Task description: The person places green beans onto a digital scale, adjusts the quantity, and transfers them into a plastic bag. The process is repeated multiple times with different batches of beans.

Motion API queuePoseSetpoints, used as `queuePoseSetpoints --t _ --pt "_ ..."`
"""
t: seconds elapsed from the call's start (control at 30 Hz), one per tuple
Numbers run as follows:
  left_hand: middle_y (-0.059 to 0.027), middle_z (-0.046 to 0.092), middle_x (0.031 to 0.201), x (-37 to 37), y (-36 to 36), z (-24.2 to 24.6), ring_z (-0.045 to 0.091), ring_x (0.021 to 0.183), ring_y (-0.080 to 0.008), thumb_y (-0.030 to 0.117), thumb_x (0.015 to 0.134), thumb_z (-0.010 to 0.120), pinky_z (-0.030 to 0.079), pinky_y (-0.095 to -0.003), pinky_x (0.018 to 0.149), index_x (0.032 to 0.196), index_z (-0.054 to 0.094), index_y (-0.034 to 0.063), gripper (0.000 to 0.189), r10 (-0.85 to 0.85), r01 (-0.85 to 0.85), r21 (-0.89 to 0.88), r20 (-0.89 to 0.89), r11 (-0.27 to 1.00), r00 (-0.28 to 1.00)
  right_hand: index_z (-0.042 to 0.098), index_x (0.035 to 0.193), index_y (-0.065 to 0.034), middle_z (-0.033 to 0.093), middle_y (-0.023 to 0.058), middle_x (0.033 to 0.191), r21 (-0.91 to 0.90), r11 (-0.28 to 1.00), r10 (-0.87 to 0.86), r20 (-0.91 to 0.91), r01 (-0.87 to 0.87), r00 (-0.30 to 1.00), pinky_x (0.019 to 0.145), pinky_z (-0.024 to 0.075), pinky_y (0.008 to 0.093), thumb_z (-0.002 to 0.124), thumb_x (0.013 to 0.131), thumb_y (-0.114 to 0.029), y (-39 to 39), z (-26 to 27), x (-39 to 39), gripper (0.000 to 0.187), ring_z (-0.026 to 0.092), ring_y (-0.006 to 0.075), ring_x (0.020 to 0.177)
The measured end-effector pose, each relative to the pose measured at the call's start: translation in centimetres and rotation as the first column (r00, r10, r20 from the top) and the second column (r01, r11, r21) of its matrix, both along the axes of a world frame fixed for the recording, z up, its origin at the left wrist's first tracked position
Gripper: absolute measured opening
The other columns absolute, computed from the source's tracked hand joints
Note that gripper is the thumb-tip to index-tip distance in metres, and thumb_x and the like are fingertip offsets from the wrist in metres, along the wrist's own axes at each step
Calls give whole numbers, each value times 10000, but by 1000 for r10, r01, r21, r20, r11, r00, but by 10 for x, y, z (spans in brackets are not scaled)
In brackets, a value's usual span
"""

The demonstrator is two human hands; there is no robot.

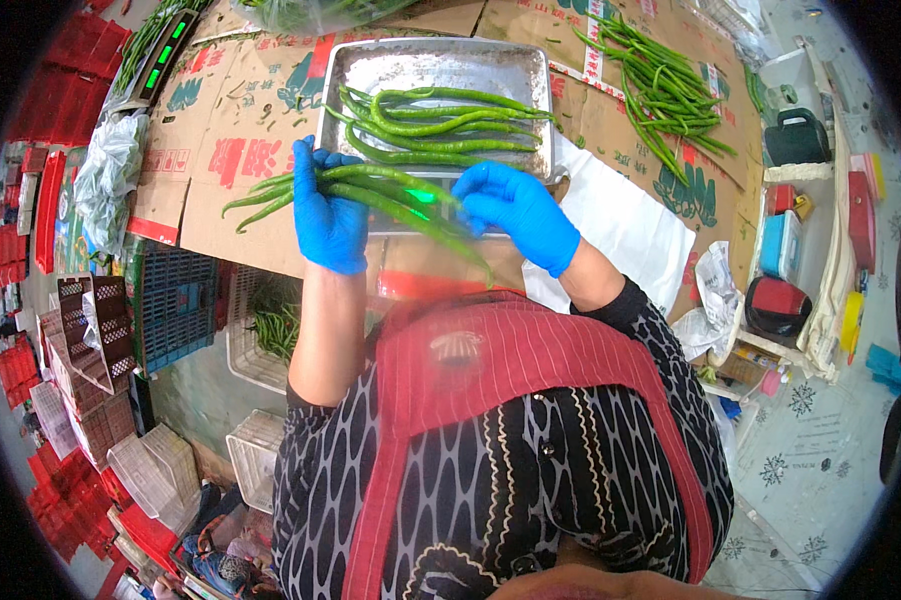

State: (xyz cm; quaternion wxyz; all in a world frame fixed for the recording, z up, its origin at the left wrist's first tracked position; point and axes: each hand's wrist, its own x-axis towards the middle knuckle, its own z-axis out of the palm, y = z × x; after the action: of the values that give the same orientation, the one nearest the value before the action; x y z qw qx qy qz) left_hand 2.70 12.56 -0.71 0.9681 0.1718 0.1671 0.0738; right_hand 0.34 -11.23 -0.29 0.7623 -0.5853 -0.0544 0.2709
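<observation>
My left hand [332,217], in a blue glove, is closed around several long green chili peppers [390,199]. They point out on both sides of the fist, above the front edge of a weighing scale. My gloved right hand [521,214] has its fingers bent at the right end of this bunch; blur hides whether they pinch a pepper. Behind both hands, more long green peppers [450,127] lie lengthwise in the scale's stained metal pan [435,64]. Part of the scale's lit green display [420,196] shows between the held peppers.
Printed cardboard [233,127] covers the table. A loose pile of green peppers [668,97] lies at the back right, near a white plastic sheet [623,217]. Another scale's display [166,54] and plastic bags [112,165] are at left. Below stands a crate [259,352] holding peppers.
</observation>
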Motion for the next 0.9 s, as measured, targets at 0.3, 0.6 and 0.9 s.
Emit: queuePoseSetpoints --t 0.3,0.6,0.9 --pt "8 493 773 -29 6 -5 480 704 -107 145 925 633 415 -265 637 978 576 115 84 -15 4 495 19 869 1000 613 1096 -45 654 73 924 192 965 -127 -252 178 959 688 518 251 574 953 -150 -2 14 -3 182 606 115 743" --pt "17 478 747 -28 8 -1 441 668 -104 187 921 647 395 -260 615 949 583 109 105 15 9 393 -57 919 998 607 1087 -48 650 51 922 -78 992 -87 146 99 985 715 516 253 605 931 -108 0 2 -5 167 613 106 804" --pt "18 446 621 -20 4 -12 445 574 -125 254 907 674 418 -282 573 725 526 153 255 34 17 195 -256 981 966 563 1220 -66 624 119 1092 -632 762 285 521 140 804 861 488 357 663 870 -198 11 4 6 387 611 246 1006"
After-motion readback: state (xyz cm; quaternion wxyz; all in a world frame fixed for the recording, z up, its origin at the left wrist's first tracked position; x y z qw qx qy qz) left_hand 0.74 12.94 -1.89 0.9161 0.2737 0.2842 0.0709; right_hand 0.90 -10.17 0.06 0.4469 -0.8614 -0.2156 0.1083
